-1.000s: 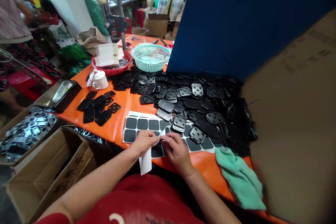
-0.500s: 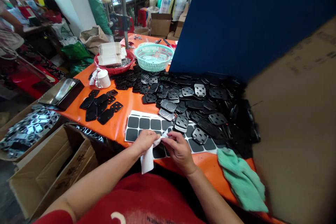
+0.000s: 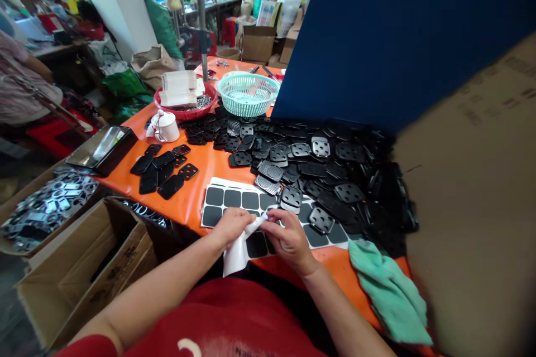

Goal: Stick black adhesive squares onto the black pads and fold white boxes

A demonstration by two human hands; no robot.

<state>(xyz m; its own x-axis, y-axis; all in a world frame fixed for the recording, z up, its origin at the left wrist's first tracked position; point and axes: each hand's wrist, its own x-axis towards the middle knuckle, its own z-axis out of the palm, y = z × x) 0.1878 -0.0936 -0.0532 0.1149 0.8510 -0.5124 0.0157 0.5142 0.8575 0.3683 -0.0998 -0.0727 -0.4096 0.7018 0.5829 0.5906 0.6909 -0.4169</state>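
My left hand (image 3: 233,225) is closed on a strip of white backing paper (image 3: 237,257), which hangs down in a curl below the fingers. Close beside it, my right hand (image 3: 290,239) pinches the other end of the same paper with thumb and fingertips. Both hands are above a white sheet of dark rounded-square stickers (image 3: 250,199), which lies at the table's front edge and is partly covered by the hands. Black perforated plates (image 3: 291,197) rest on the sheet's back and right parts.
Many black plates (image 3: 310,169) are heaped behind the sheet, with a smaller group (image 3: 164,167) at left. A turquoise basket (image 3: 248,101), red basin (image 3: 184,112), white cup (image 3: 166,126) and green cloth (image 3: 389,290) lie around. A blue panel (image 3: 368,39) and cardboard (image 3: 473,189) stand right.
The hanging white paper has spread wider and swung slightly left below my left hand. Both hands keep their grip in nearly the same place. The view has shifted slightly.
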